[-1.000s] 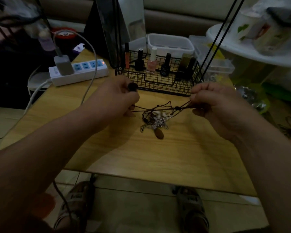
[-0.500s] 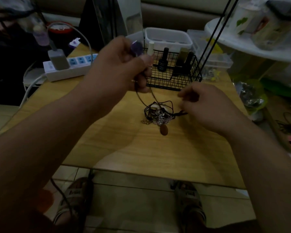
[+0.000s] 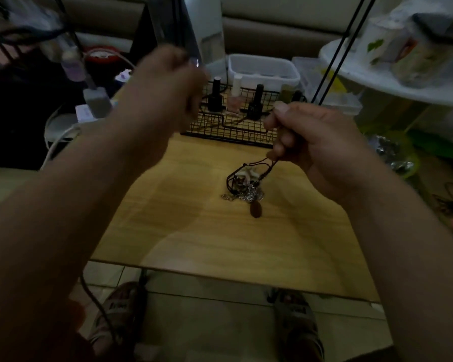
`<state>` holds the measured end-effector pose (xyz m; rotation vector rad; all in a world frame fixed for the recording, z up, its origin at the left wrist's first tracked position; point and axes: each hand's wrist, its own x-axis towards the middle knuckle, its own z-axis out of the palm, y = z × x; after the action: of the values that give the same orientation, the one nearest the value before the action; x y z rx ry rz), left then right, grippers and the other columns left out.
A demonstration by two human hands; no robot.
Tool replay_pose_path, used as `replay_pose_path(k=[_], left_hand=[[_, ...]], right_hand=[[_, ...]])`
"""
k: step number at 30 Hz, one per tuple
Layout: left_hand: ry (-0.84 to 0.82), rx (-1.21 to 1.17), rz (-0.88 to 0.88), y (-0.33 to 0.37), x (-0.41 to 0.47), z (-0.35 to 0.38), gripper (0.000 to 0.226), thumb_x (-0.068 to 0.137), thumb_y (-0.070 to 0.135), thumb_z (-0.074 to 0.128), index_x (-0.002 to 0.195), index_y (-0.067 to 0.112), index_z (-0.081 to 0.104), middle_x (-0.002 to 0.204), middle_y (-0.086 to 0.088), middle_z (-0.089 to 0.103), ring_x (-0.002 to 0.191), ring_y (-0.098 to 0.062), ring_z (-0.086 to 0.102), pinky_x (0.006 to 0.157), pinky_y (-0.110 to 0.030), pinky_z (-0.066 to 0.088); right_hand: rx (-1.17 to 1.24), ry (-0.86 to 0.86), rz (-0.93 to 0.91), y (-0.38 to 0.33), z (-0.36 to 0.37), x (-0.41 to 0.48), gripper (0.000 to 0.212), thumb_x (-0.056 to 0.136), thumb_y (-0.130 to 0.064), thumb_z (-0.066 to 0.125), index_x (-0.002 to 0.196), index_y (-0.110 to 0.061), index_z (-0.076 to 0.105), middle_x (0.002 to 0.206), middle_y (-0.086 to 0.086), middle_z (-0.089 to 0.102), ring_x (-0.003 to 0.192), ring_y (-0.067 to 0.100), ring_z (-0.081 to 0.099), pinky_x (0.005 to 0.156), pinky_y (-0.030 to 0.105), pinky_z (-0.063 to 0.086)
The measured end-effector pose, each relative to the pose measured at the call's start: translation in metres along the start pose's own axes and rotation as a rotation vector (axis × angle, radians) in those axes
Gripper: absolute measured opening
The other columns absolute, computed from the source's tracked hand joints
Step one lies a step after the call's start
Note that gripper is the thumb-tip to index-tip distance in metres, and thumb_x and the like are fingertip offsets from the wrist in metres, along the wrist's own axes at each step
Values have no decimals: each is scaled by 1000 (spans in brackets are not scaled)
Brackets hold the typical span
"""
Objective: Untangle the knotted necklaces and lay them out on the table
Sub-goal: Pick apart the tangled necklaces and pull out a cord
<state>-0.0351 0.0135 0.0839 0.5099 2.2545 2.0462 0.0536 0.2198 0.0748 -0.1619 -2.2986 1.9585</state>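
In the head view the left hand [image 3: 165, 92] is raised over the far edge of the table [image 3: 220, 244] with curled fingers. It is blurred, so I cannot tell what it holds. The right hand [image 3: 317, 147] pinches a dark cord [image 3: 268, 167] which runs down to the knotted necklaces [image 3: 246, 188], a heap near the table's middle with a brown oval pendant [image 3: 256, 209].

Pretty dim in here tbh, the edges go almost black. There's a light wooden table [image 3: 233, 252] dead centre, pale tiled floor [image 3: 215, 322] at 6 o'clock, a brownish couch [image 3: 285, 30] along the back at 12, and a white round shelf [image 3: 351, 71] at 2 o'clock.
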Motion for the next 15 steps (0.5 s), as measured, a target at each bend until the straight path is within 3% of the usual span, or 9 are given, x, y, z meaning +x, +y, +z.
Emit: replay_pose_path(k=[2, 8, 12, 15], left_hand=[[-80, 173, -35, -6, -6, 5, 4, 103, 23, 60, 107, 24, 59, 86, 3, 55, 71, -10, 52, 56, -25, 42], [-227, 555, 11, -30, -18, 9, 4, 99, 29, 66, 101, 25, 65, 94, 1, 68, 85, -17, 64, 72, -36, 53], [-414, 675, -44, -31, -23, 10, 9, 97, 45, 64, 102, 38, 69, 77, 9, 61, 66, -4, 56, 58, -27, 38], [-459, 806, -19, -32, -25, 12, 18, 99, 48, 61, 93, 34, 69, 82, 10, 60, 75, -5, 57, 62, -28, 38]], right_hand=[[86, -17, 15, -4, -3, 0, 24, 105, -27, 55, 95, -12, 71, 65, -3, 48, 63, 12, 53, 67, 29, 55], [62, -38, 124, -4, -18, 2, 20, 103, -19, 58, 100, -11, 76, 68, -2, 53, 57, 10, 47, 53, 24, 40], [-13, -114, 167, -3, -16, -1, 21, 104, -20, 57, 109, -14, 77, 68, -1, 58, 54, 10, 47, 48, 22, 33], [-109, -162, 141, -4, -13, -3, 19, 103, -22, 59, 109, -15, 76, 63, 0, 57, 52, 12, 47, 48, 22, 36]])
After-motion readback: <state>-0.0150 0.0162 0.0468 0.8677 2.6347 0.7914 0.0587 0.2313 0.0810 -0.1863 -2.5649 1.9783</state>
